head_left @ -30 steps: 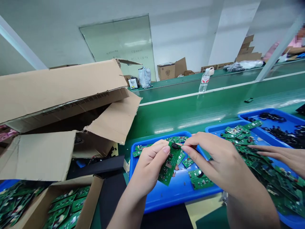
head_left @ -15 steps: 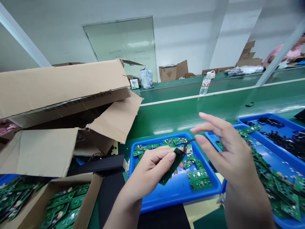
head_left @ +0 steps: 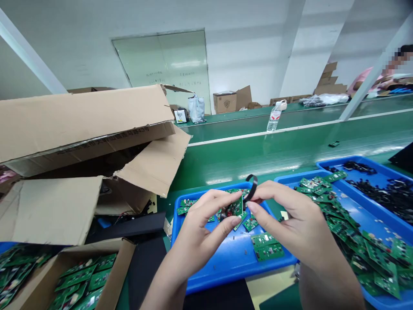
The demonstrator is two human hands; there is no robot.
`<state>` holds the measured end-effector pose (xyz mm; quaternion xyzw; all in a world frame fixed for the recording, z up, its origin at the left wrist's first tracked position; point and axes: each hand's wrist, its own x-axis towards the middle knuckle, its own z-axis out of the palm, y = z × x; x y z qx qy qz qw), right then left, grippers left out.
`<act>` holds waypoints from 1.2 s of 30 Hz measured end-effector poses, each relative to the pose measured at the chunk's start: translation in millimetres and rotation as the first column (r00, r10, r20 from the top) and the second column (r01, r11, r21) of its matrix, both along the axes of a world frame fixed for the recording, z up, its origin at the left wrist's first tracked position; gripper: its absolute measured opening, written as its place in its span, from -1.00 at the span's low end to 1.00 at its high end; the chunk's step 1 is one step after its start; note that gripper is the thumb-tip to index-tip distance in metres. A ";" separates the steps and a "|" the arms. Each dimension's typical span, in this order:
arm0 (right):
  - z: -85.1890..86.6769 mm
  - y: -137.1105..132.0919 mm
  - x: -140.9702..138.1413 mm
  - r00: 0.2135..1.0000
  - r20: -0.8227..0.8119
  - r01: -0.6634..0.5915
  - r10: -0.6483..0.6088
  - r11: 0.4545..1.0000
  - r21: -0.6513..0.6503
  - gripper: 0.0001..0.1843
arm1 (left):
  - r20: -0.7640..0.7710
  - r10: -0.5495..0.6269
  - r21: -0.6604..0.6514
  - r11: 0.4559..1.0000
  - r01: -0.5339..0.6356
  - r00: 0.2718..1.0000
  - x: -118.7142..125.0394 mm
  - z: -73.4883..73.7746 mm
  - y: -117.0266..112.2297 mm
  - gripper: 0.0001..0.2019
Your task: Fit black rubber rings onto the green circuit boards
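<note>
My left hand (head_left: 203,228) is closed on a small green circuit board (head_left: 238,207), gripping it between thumb and fingers. The board stands on edge, with its component side toward the left palm. A thin black flexible strip (head_left: 253,187) curls up at the board's right edge. My right hand (head_left: 290,215) pinches its lower part between thumb and fingertips; whether the strip is fixed to the board is hidden. Under both hands lies a blue tray (head_left: 222,277) holding several circuit boards (head_left: 266,246).
A second blue tray (head_left: 350,191), heaped with circuit boards, stands right, beside another blue tray (head_left: 329,162) of small black parts. Left are an open carton (head_left: 87,112) and a box (head_left: 124,258) of boards. A water bottle (head_left: 273,120) stands behind; a person (head_left: 364,79) is far right.
My right hand has moved left and down, and its spread fingers have closed on the black strip. My left hand has turned the board, so its component side now shows.
</note>
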<state>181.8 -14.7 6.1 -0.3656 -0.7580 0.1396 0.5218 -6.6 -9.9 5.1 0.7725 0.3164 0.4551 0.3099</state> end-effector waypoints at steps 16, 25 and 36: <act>-4.9 4.2 1.5 0.993 0.113 -0.063 0.037 0.969 0.238 -0.75 | 0.020 0.126 0.120 0.985 -0.127 0.992 1.1 -5.6 6.6 -0.72; -5.4 5.8 -2.7 0.942 -0.292 -0.263 0.166 0.905 -0.334 -0.76 | 0.045 0.225 0.417 0.881 -0.223 0.973 -1.3 -7.0 8.4 -0.71; -5.9 9.1 -10.7 0.852 -0.451 -0.473 0.264 0.758 -0.449 -0.82 | 0.002 0.271 0.520 0.822 -0.232 0.963 -2.4 -7.0 9.3 -0.68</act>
